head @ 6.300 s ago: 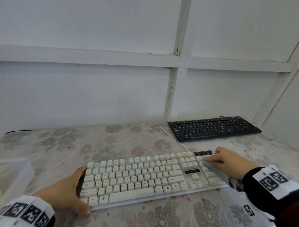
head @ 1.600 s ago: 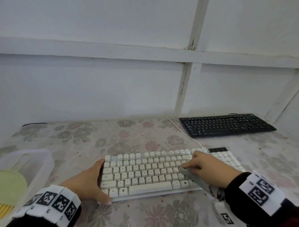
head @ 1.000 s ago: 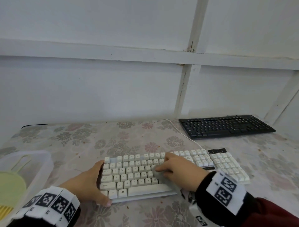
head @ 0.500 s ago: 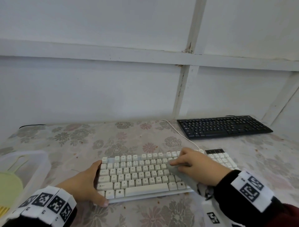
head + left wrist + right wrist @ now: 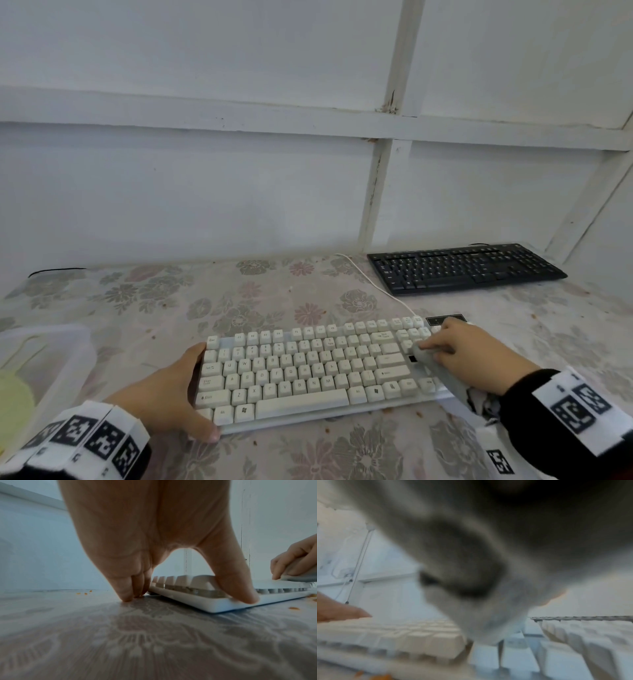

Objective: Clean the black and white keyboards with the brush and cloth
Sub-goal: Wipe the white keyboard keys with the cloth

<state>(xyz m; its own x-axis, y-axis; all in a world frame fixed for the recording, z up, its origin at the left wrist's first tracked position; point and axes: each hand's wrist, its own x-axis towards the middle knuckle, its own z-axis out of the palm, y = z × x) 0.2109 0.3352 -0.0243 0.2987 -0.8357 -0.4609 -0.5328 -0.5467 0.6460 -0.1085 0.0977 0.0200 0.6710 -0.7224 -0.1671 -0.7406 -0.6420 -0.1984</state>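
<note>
The white keyboard [image 5: 308,370] lies near the table's front edge. My left hand [image 5: 191,394] holds its left end, fingers along the side and thumb [image 5: 240,595] pressed on the front rim. My right hand [image 5: 445,349] grips a bunched grey cloth [image 5: 428,366] and presses it on the keys between the main block and the number pad. The same cloth [image 5: 471,574] fills the blurred right wrist view, its tip down between white keys [image 5: 428,642]. The black keyboard [image 5: 462,267] lies apart at the back right. No brush is clearly visible.
A clear plastic tub [image 5: 44,359] holding something pale green [image 5: 13,404] stands at the left edge. The white cable [image 5: 373,287] runs from the white keyboard toward the wall. Orange crumbs [image 5: 294,608] dot the flowered tablecloth [image 5: 137,301] near the front rim.
My right hand has slid the cloth rightward, from the middle keys to the keyboard's right part. My left hand has kept its hold on the left end.
</note>
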